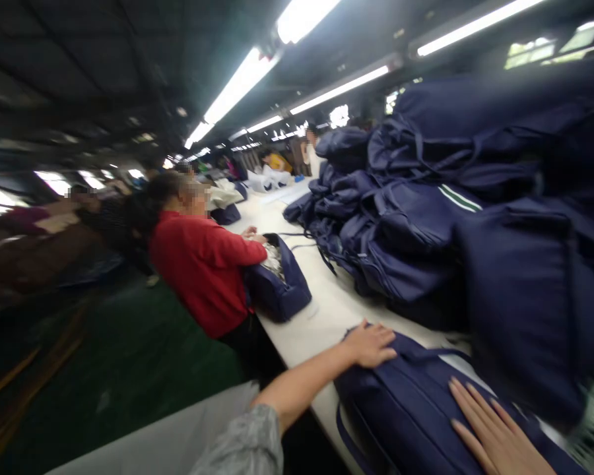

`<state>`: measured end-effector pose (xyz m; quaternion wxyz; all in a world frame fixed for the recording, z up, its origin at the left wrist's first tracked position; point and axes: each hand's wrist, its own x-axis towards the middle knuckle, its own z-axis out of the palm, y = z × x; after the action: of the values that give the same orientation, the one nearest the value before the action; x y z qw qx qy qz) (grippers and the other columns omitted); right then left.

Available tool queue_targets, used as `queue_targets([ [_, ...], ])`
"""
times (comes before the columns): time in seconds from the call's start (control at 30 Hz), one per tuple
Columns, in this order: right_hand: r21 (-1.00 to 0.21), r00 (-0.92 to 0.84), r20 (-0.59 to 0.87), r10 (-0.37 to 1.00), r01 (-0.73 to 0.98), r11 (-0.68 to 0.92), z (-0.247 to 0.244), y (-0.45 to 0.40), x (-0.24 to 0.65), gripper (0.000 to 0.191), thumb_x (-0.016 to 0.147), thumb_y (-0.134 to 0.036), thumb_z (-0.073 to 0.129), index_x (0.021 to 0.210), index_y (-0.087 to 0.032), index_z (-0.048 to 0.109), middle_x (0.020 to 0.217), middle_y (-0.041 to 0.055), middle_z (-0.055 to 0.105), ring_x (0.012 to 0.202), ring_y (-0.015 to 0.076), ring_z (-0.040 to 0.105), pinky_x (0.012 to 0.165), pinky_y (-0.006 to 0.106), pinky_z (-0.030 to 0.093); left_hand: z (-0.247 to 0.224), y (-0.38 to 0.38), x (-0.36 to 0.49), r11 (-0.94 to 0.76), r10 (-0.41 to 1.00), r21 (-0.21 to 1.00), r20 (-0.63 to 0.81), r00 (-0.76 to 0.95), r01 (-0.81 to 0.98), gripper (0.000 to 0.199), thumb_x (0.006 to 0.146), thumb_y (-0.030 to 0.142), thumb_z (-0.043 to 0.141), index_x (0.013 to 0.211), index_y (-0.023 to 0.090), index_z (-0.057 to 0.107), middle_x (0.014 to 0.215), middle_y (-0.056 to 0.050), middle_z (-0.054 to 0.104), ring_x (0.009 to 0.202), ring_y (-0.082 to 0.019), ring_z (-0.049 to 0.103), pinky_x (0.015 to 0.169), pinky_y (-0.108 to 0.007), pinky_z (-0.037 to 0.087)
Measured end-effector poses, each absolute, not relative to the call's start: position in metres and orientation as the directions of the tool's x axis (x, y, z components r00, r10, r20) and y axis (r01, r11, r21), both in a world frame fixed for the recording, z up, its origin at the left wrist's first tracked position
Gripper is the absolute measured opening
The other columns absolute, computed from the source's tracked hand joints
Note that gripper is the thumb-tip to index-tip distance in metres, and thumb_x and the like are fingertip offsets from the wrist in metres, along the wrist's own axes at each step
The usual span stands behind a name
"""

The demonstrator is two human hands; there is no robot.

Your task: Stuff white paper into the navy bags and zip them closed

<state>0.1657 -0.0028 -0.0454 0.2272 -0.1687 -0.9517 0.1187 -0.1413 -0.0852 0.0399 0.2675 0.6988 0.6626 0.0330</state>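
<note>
A navy blue bag [416,402] with straps lies on the white table in front of me. My left hand [371,344] rests flat on its far end, fingers stretched out. Lower right, my right hand [497,429] lies on the bag's top with its fingers extended. Neither hand grips anything that I can see. One strap hangs in a loop at the bag's near side. The picture is somewhat blurred.
A large heap of navy bags [420,231] covers the table's right side. On the left, a person in a red top [198,264] works at an open navy bag [282,297] on the white table [321,316]. A grey surface [178,435] lies at lower left.
</note>
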Motion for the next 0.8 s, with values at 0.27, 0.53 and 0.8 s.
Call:
queue_targets([
  [0.27,-0.248,-0.873,0.011,0.488,0.47,0.847,0.112,-0.013,0.156,0.056,0.102,-0.045,0.031,0.148,-0.014,0.037,0.152,0.0116,0.036,0.144,0.0286,0.029,0.117,0.06,0.017,0.057,-0.077,-0.147,0.013,0.983,0.501,-0.165,0.081,0.865,0.05,0.097,0.046,0.027,0.123,0.023,0.063,0.133,-0.009,0.061,0.133,-0.028,0.045,0.115,-0.051,0.022],
  [0.53,-0.281,-0.885,-0.008,0.466,0.449,0.848,0.063,-0.057,0.176,0.061,0.099,-0.042,0.041,0.152,-0.016,0.027,0.154,0.01,0.034,0.146,0.0255,0.024,0.119,0.051,0.023,0.026,-0.131,-0.081,-0.421,0.9,0.362,0.057,0.431,0.832,0.053,0.097,0.044,0.039,0.146,0.022,0.041,0.148,-0.008,0.046,0.14,-0.024,0.036,0.119,-0.049,0.018],
  [0.8,-0.368,-0.808,0.112,0.578,0.507,0.78,0.034,-0.033,0.184,0.043,0.1,-0.033,0.04,0.137,-0.016,0.053,0.145,0.011,0.048,0.135,0.0229,0.043,0.113,0.041,0.039,0.023,-0.187,-0.098,0.187,0.887,0.456,0.303,-0.349,0.87,0.062,0.089,0.056,0.052,0.134,0.014,0.048,0.145,-0.02,0.043,0.138,-0.032,0.037,0.114,-0.051,0.03],
])
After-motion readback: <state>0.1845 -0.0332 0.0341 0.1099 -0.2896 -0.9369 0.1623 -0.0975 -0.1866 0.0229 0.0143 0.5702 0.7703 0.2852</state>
